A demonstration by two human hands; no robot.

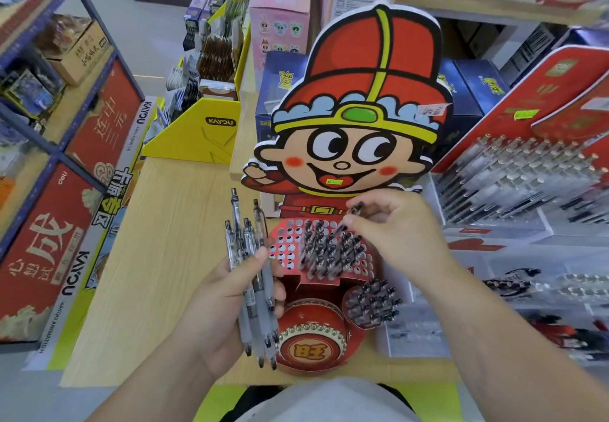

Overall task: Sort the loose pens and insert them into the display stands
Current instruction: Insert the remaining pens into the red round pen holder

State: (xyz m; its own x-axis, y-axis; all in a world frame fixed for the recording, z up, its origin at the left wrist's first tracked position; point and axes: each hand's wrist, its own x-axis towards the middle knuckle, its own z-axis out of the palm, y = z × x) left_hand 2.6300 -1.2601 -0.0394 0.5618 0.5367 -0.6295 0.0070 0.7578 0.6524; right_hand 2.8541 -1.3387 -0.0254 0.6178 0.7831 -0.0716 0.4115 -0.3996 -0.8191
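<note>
Pens (pixel 252 276), a clear-barrelled bundle, were clamped in the curled fingers of the left hand (pixel 216 306) above the table (pixel 158 240), while the right hand (pixel 398 234) pinched one pen (pixel 349 217), seemingly dark-tipped, just over the partly filled red display stand (pixel 285 253).

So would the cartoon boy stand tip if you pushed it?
Probably easily: the cartoon stand looks like thin cardboard with a tall backboard, so likely light and top-heavy. The pens in its holes may steady the base a little.
</note>
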